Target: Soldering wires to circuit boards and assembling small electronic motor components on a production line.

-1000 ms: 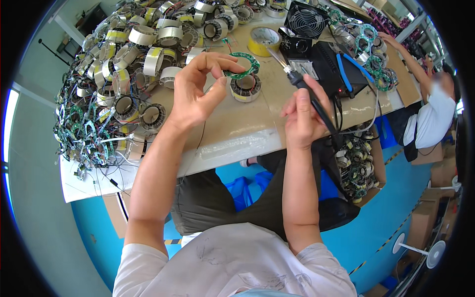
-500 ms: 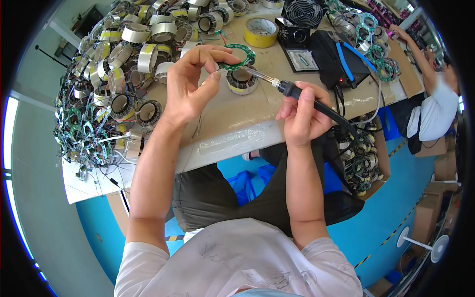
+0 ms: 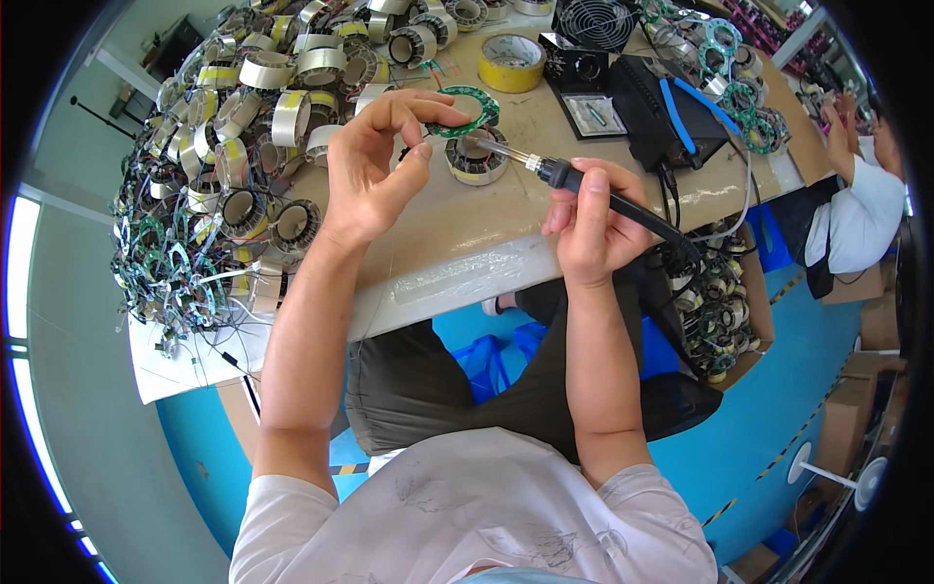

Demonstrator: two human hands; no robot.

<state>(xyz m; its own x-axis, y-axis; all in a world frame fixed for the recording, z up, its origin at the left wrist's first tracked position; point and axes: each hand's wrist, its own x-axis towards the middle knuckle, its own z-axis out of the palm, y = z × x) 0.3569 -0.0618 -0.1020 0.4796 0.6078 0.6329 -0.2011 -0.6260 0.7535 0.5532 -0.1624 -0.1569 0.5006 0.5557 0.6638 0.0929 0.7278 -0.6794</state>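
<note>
My left hand (image 3: 375, 161) is closed around the near left edge of a green ring-shaped circuit board (image 3: 488, 110), fingertips resting on it. Directly beneath the board sits a wound motor stator (image 3: 477, 169) with a pale, taped outer band. My right hand (image 3: 598, 219) grips a soldering iron (image 3: 556, 174) like a pen. Its metal shaft points left, and the tip is at the board's near edge, above the stator. Whether the tip touches the board cannot be made out.
Many taped stators (image 3: 265, 70) are heaped at the left, with tangled green boards (image 3: 175, 258) nearer. Behind are a tape roll (image 3: 512, 64), a black soldering station (image 3: 632, 112) and blue-handled pliers (image 3: 678, 115). A box of stators (image 3: 722, 321) stands lower right; a co-worker (image 3: 861, 219) sits beyond.
The soldering iron and my right hand have shifted slightly left, the tip a little lower. My left hand keeps its hold on the board. The co-worker's arms have moved.
</note>
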